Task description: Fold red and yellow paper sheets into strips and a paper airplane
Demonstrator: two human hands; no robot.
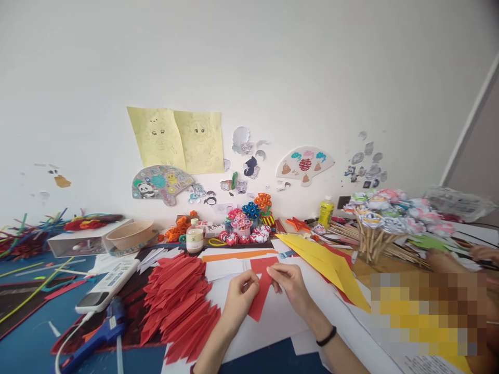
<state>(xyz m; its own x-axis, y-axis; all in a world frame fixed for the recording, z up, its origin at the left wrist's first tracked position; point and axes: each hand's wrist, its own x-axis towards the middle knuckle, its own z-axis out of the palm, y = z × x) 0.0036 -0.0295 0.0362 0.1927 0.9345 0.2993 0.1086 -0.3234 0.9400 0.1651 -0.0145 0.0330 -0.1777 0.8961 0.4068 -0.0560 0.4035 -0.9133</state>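
Observation:
Both hands are on a strip of red paper (257, 309) above white sheets (280, 332) at the middle of the table. My left hand (242, 292) has its fingers curled in a pinch at the strip's left edge. On the other side my right hand (290, 284) pinches the paper's right edge between thumb and fingers. A dark band circles the right wrist. Left of my hands lies a large heap of folded red paper pieces (177, 301). Just beyond the strip is a small stack of white paper (224, 270).
At the left are a blue glue gun (99, 337) and a white power strip (107, 285). A glue bottle (194, 237) stands behind the heap. Yellow paper (323, 262) lies to the right, near paper flowers on sticks (374, 228). Another person's hand (444, 259) is at far right.

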